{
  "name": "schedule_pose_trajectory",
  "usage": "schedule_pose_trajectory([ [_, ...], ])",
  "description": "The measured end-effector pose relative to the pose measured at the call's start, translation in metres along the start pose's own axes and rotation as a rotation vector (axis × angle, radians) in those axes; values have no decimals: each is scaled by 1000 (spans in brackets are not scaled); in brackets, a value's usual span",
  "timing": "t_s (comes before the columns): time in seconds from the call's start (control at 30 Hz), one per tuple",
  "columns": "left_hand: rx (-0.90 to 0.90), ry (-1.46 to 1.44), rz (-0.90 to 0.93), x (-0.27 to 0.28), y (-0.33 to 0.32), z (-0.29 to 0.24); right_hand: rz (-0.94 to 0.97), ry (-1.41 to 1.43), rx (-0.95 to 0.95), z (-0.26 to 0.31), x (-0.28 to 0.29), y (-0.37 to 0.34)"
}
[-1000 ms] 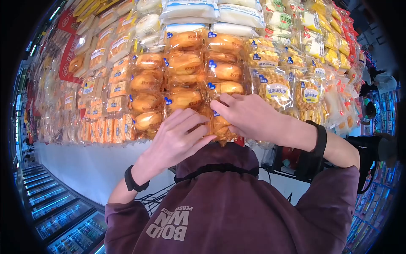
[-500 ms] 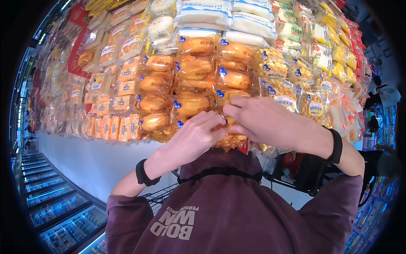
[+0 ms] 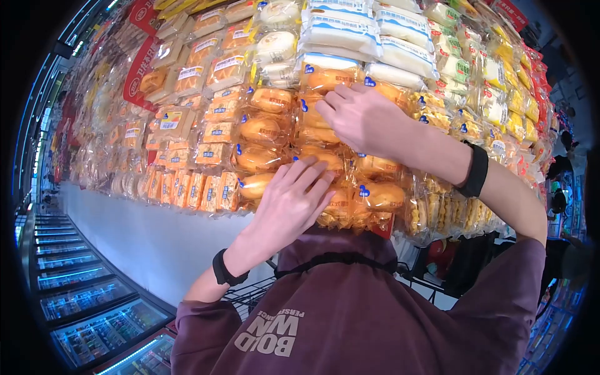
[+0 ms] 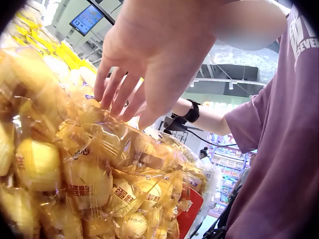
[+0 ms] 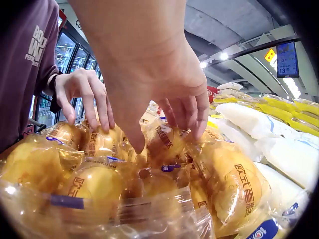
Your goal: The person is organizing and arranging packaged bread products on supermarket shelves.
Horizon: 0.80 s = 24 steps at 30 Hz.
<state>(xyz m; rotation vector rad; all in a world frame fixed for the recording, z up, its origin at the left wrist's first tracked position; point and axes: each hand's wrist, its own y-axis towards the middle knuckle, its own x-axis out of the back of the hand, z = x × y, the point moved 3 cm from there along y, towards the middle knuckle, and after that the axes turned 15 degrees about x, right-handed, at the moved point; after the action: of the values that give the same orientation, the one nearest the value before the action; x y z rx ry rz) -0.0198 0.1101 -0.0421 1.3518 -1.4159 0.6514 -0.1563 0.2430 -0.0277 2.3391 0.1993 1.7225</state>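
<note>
Rows of golden sponge cakes [image 3: 259, 129] in clear wrappers with blue heart marks lie on the display in front of me. My right hand [image 3: 369, 119] is over the upper part of these rows, below the white packs. In the right wrist view its thumb and curled fingers come down on either side of a wrapped cake [image 5: 167, 142], gripping it. Closer to my body, my left hand [image 3: 290, 200] rests on the front cakes, fingers stretched out and slightly spread. The left wrist view shows its fingertips on top of the heaped wrapped cakes [image 4: 89, 184].
White packs [image 3: 340, 31] lie beyond the cakes. Sandwich-like packs [image 3: 219, 131] are stacked on the left, with packaged waffles [image 3: 440, 212] on the right. A white front panel [image 3: 131, 231] drops below the display. Glass-fronted coolers [image 3: 94, 306] line the lower left.
Both hands were close together at the front cakes. My right hand has moved away to the upper rows. The left has spread over the front cakes, where more are now visible.
</note>
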Motion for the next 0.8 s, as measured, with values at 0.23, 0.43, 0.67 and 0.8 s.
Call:
schedule_pose_trajectory([
  [0.23, -6, -97, 18, 4, -4, 8, -9, 79, -19, -14, -3, 4],
  [0.43, 81, -289, -93, 49, 18, 44, 44, 488, -257, -27, 37, 9],
  [0.67, 9, -199, 60, 55, 64, 70, 130, 588, -272, -16, 18, 5],
  [0.8, -128, -189, 121, 27, 83, 76, -14, 346, -152, -6, 5, -4],
])
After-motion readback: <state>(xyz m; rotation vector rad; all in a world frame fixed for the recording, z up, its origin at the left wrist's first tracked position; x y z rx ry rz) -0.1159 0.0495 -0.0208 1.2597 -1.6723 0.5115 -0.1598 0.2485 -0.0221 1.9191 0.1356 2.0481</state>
